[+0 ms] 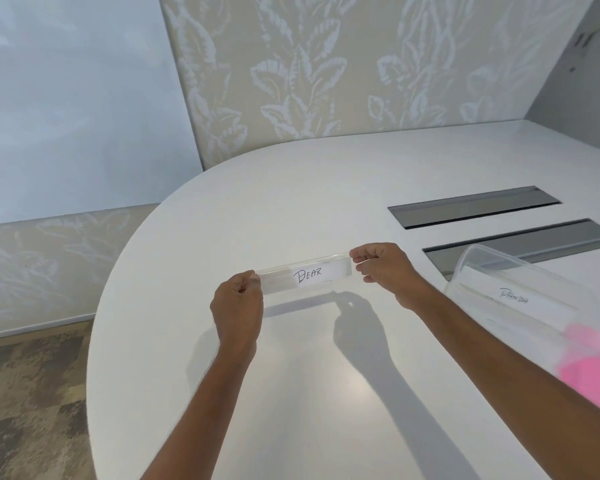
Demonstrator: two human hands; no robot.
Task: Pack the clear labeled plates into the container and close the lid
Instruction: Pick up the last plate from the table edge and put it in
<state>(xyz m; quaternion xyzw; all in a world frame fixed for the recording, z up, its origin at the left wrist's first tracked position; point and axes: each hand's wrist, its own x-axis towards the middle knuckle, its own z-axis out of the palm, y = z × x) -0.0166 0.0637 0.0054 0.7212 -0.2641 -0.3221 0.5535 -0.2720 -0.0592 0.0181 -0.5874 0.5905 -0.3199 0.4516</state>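
Note:
A clear plate (305,274) with a white label reading "BEAR" hangs a little above the white table (291,188). My left hand (238,306) pinches its left end and my right hand (383,266) pinches its right end. At the right stands a clear plastic container (475,261) with another clear plate labelled "PANDA" (513,295) lying inside it. The container's near right part runs out of view behind my right forearm.
Two grey recessed slots (471,206) (534,242) are set into the tabletop behind the container. Something pink and blurred (589,372) sits at the right edge. The table's rounded edge curves at the left, with patterned carpet (32,393) below.

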